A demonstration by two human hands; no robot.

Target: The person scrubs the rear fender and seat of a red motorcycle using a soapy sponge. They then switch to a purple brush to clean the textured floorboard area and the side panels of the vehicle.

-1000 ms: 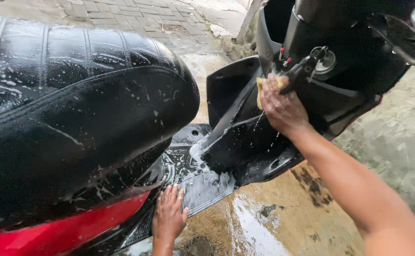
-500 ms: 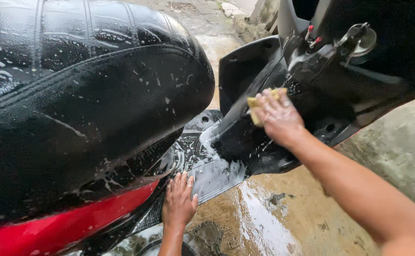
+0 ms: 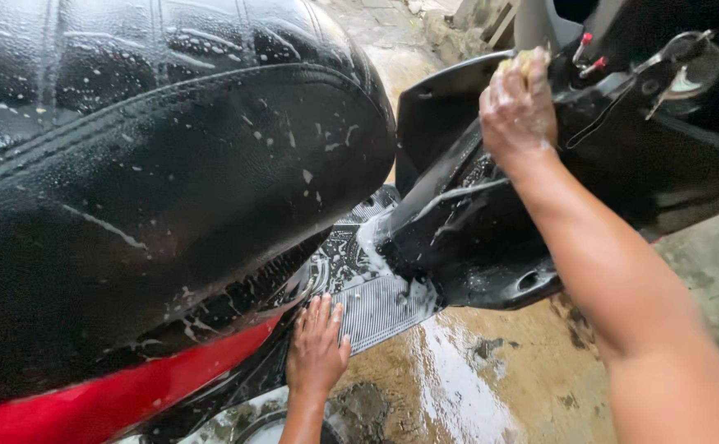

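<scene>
Gripping a yellow sponge (image 3: 522, 61) up at 1 o'clock, right hand (image 3: 517, 107) curled tight around it, only a sliver of yellow peeking out above the knuckles. Pressing that sponge against the black front panel (image 3: 474, 222) of the scooter, just below the red-tipped buttons (image 3: 587, 51) and beside the chrome hook (image 3: 678, 57). Lying flat down at 6 o'clock, left hand (image 3: 318, 349), fingers spread and holding nothing, palm resting on the edge of the ribbed footboard (image 3: 384, 308). Looming over everything from 9 to 11 o'clock, the black seat (image 3: 170, 148), dotted with suds and running with water. Showing beneath it at 8 o'clock, a strip of red bodywork (image 3: 104, 395). Glistening at 5 o'clock, wet, muddy ground (image 3: 474, 386), foam trailing off the footboard onto it.
</scene>
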